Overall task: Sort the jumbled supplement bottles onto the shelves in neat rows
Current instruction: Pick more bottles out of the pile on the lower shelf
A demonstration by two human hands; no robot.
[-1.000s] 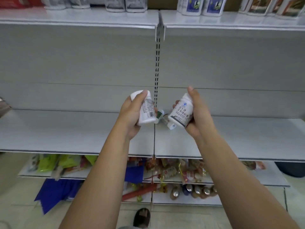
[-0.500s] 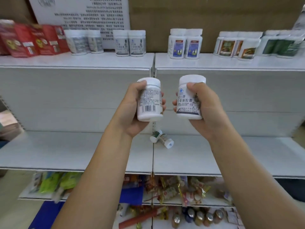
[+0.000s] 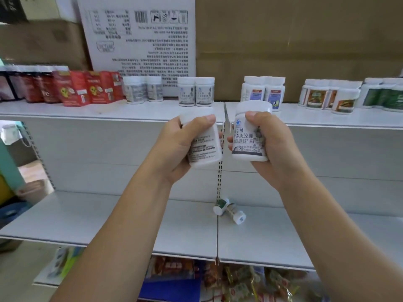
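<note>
Your left hand (image 3: 174, 149) grips a white supplement bottle (image 3: 204, 147) upright, thumb pressed just under its cap, the fine-print side turned toward you. Your right hand (image 3: 277, 149) grips a second white bottle (image 3: 248, 138) the same way, its blue logo and large Chinese characters facing you. The two hands are held side by side, with only a narrow gap between the bottles.

Just behind your knuckles runs the front edge of the upper shelf (image 3: 109, 111). Beyond your left hand stand a pair of grey-labelled bottles (image 3: 196, 92), another grey pair (image 3: 142, 89) and red boxes (image 3: 87, 88) further left. Beyond your right hand stand two blue-labelled bottles (image 3: 263, 92), then brown-labelled bottles (image 3: 327, 98) and green-labelled bottles (image 3: 383, 97) further right.

Below your hands, on the lower shelf (image 3: 130, 221), a small green-labelled bottle (image 3: 220, 206) and a small pale bottle (image 3: 235, 214) lie on their sides, touching, under the gap between your wrists
</note>
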